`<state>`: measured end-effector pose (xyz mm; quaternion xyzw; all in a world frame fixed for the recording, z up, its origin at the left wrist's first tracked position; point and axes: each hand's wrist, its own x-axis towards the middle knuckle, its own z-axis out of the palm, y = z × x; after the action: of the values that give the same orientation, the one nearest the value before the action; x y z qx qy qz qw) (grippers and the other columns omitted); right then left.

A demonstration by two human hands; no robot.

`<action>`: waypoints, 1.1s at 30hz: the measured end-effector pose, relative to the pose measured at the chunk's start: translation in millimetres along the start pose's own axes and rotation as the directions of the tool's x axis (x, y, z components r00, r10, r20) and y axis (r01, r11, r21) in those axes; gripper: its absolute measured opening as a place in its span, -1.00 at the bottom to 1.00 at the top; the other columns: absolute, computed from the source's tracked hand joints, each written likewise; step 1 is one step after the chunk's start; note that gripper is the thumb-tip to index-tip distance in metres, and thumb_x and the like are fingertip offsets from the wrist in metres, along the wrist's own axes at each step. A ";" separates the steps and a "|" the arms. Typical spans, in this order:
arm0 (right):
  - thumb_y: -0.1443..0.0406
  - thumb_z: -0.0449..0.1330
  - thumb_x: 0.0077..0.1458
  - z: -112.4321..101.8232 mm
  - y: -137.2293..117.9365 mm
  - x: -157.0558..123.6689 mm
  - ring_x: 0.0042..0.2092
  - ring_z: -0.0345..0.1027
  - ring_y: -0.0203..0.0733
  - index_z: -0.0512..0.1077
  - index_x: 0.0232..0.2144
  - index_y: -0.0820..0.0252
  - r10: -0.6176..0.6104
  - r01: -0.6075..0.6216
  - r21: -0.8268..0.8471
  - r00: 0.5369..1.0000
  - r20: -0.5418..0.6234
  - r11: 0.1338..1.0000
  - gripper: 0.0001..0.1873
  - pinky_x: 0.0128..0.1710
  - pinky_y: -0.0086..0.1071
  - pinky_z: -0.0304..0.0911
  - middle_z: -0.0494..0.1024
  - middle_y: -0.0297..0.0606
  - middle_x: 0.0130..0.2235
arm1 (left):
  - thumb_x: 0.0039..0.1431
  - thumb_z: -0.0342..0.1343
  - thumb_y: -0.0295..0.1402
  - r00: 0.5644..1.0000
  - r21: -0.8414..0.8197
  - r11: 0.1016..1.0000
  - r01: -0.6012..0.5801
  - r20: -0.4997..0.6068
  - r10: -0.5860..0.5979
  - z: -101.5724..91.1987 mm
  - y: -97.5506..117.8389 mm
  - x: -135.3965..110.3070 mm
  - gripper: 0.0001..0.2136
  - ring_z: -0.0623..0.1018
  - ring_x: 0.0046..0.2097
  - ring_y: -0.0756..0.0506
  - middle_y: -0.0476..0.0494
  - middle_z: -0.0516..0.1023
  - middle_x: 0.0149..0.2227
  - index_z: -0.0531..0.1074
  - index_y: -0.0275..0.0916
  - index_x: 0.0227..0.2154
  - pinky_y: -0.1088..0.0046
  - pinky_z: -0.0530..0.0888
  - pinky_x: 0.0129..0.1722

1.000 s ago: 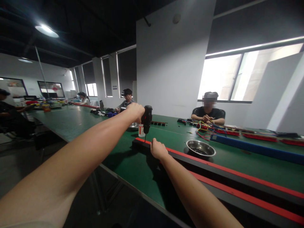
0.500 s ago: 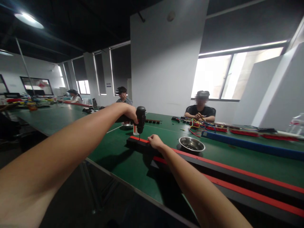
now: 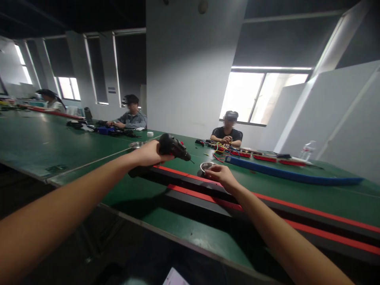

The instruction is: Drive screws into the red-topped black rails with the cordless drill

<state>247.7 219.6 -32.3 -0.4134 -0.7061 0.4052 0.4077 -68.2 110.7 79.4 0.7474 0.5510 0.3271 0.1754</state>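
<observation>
My left hand (image 3: pixel 151 153) is closed around a black power drill (image 3: pixel 172 147), whose thin bit points down and to the right, clear of the rails. Beyond the rails stands a small steel bowl (image 3: pixel 203 168). Over its near right rim is my right hand (image 3: pixel 222 176), fingers bent and drawn together; whatever they pinch is too small or hidden to name. The bowl's contents are mostly covered by that hand. Two long black rails with red top strips lie below: the farther rail (image 3: pixel 184 181) and the nearer rail (image 3: pixel 204 202). My forearms cross over parts of them.
A long blue bar (image 3: pixel 285 172) lies beyond the bowl, with wires (image 3: pixel 219 148) and red-and-black parts (image 3: pixel 264 157) behind it. Another steel bowl (image 3: pixel 137 145) is behind my left hand. Co-workers sit across the green table (image 3: pixel 74 142). A clear bottle (image 3: pixel 308 149) stands far right.
My left hand has lifted the drill off the rail and tilted it from upright toward the right. My right hand has left the rail for the bowl. The view has turned right.
</observation>
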 end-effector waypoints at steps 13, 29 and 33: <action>0.13 0.52 -0.29 -13.1 25.2 5.0 -0.52 0.19 -0.36 0.55 -0.48 0.29 0.118 -0.075 0.238 0.978 -0.174 0.968 -0.61 -0.50 -0.41 0.07 0.47 -0.33 -0.53 | 0.23 0.23 -0.37 0.902 -0.922 0.157 0.354 0.292 -0.318 118.0 -7.7 3.0 -0.85 0.53 -0.53 0.00 -0.14 0.53 -0.45 0.51 -0.40 -0.27 0.55 0.53 -0.55; 0.50 0.36 0.07 -27.0 39.4 9.8 -0.39 0.46 -0.32 0.60 -0.32 0.28 0.283 -0.111 0.687 0.949 -0.143 0.718 -0.89 -0.42 -0.49 0.38 0.63 -0.23 -0.37 | 0.33 0.09 -0.31 0.862 -0.890 -0.042 0.453 0.450 -0.233 121.2 -32.7 -0.3 -0.81 0.52 -0.55 0.02 -0.11 0.48 -0.46 0.44 -0.38 -0.25 0.55 0.55 -0.55; 0.46 0.30 0.19 -28.2 37.6 11.3 -0.42 0.45 -0.37 0.55 -0.36 0.28 0.354 -0.068 0.808 0.918 -0.179 0.585 -0.92 -0.45 -0.57 0.41 0.59 -0.25 -0.42 | 0.30 0.15 -0.28 0.836 -0.869 -0.007 0.495 0.479 -0.267 121.7 -30.6 -0.8 -0.79 0.53 -0.56 0.01 -0.12 0.50 -0.45 0.45 -0.39 -0.25 0.55 0.53 -0.58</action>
<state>279.2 249.0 -54.2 -0.3337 -0.3236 0.6467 0.6047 -7.0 132.0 -28.1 0.2860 0.3593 0.4770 0.7494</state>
